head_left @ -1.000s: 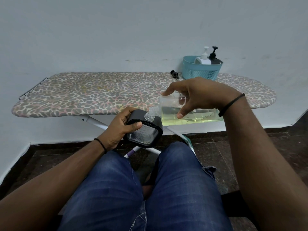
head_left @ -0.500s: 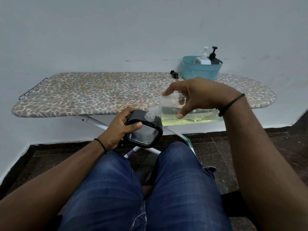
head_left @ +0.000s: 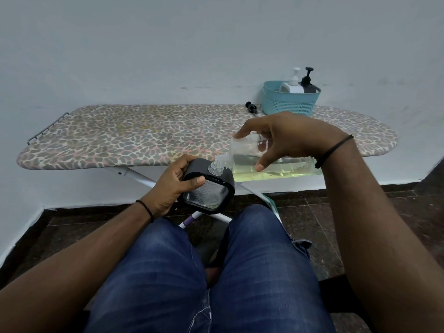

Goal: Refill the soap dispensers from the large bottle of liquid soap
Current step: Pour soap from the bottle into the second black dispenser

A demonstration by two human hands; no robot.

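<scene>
R hand [head_left: 286,135] grips tipped bottle [head_left: 269,164], neck at dispenser [head_left: 211,188] mouth; L hand [head_left: 171,188] grips dispenser.

Head camera looking forward and down

It is sitting above the person's lap, facing a wall [head_left: 168,44] far ahead, taking in the knees [head_left: 204,272] near, both hands close below, and the ironing board [head_left: 120,135] spanning between.
</scene>
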